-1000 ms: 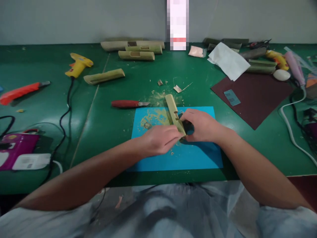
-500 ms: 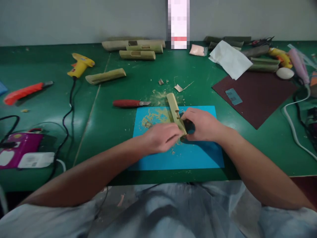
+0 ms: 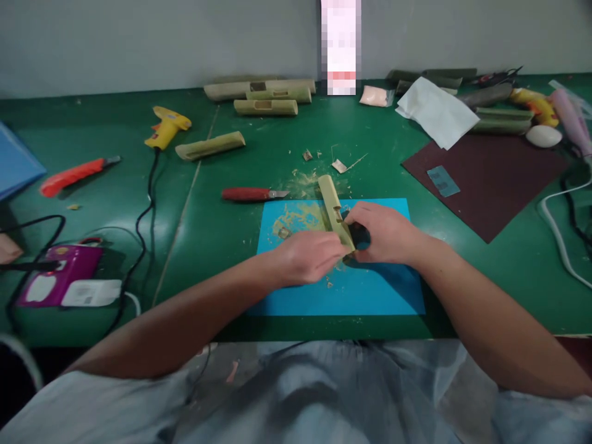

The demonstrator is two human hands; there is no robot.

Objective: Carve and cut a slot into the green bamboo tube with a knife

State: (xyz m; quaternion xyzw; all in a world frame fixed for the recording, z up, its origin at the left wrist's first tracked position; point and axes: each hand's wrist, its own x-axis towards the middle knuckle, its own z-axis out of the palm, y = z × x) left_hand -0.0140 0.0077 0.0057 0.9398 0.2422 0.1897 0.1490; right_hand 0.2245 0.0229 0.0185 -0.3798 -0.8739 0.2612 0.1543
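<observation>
partly on the blue sheet (image 3: 377, 299), notched bamboo (image 3: 329, 194) is slanting; left hand (image 3: 311, 256) is pinching near end, fingers closed, right hand (image 3: 386, 233) is gripping the side, half-curled (probably steadying it).

Bamboo piece (image 3: 327, 190) is showing pale yellow-green. Work sheet (image 3: 379, 293) is showing bright blue, yellowish shavings (image 3: 303, 216) speckling it. Tabletop (image 3: 277, 151) is showing green; knife handle (image 3: 245, 194), dark red; glue gun (image 3: 165, 128), yellow; square sheet (image 3: 490, 191), maroon.
</observation>
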